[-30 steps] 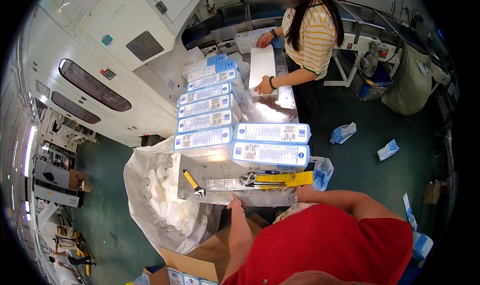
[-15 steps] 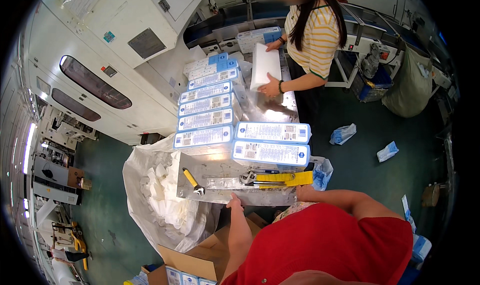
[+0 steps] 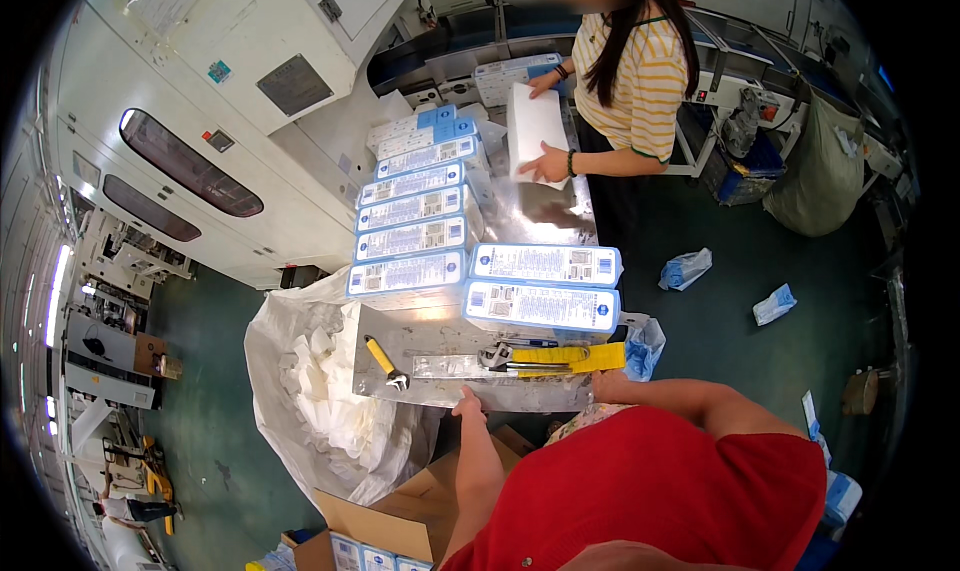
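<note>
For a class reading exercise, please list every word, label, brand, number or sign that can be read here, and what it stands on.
Nothing here can be quoted reliably.
White-and-blue packs on the table: printed labels, too small to read.
Dark plate on the white machine: too blurred.
Teal sticker there: too small.

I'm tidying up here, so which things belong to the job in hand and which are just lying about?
Probably job:
wrapped packs on the table
white stack in the co-worker's hands
open box holding packs

Seemingly lying about:
yellow-handled wrench
blue-and-white bundles on the floor
</note>
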A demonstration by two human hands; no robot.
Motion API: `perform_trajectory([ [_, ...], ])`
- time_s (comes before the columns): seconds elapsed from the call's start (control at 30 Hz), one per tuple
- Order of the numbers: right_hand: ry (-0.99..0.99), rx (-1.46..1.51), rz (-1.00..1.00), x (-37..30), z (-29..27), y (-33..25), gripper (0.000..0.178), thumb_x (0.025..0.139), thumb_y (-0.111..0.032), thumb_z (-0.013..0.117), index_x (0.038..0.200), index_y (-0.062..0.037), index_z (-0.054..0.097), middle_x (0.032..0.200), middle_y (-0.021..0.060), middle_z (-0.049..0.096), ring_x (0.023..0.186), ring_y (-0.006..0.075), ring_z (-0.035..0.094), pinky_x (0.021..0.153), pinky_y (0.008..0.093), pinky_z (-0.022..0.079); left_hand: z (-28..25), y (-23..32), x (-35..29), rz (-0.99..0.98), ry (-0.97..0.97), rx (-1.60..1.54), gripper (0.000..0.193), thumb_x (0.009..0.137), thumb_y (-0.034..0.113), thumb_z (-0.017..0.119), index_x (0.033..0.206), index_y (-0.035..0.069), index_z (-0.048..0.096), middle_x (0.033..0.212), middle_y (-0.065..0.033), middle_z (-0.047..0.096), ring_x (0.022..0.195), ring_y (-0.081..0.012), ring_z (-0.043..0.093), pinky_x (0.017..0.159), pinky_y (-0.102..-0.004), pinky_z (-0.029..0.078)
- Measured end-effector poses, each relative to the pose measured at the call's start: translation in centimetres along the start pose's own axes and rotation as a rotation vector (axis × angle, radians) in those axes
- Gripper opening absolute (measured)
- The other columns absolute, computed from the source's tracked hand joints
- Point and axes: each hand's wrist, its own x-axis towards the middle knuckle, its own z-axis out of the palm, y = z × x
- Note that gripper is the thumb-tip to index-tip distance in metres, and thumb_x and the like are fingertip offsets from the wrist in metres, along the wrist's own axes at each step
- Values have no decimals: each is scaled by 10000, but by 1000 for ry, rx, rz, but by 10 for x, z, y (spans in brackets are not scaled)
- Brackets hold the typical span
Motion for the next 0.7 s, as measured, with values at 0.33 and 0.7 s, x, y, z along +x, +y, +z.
perform_trajectory([
  [0.33,15,-33,21,4,4,0,569,736,-283,556,1180,39,404,1175,254,474,1058,352,503,845,417,434,-2,3,-5,-45,-12,-9,728,785,588,471,1075,-5,163,1084,-240,465,863,-331,518,657,-454,452],
  [0.7,37,-61,37,2,3,-1,521,750,-285,541,1144,37,427,1075,233,549,958,336,567,768,416,472,0,2,-3,-37,0,-28,717,787,554,496,1083,-8,162,1092,-246,461,875,-333,521,698,-435,455],
])
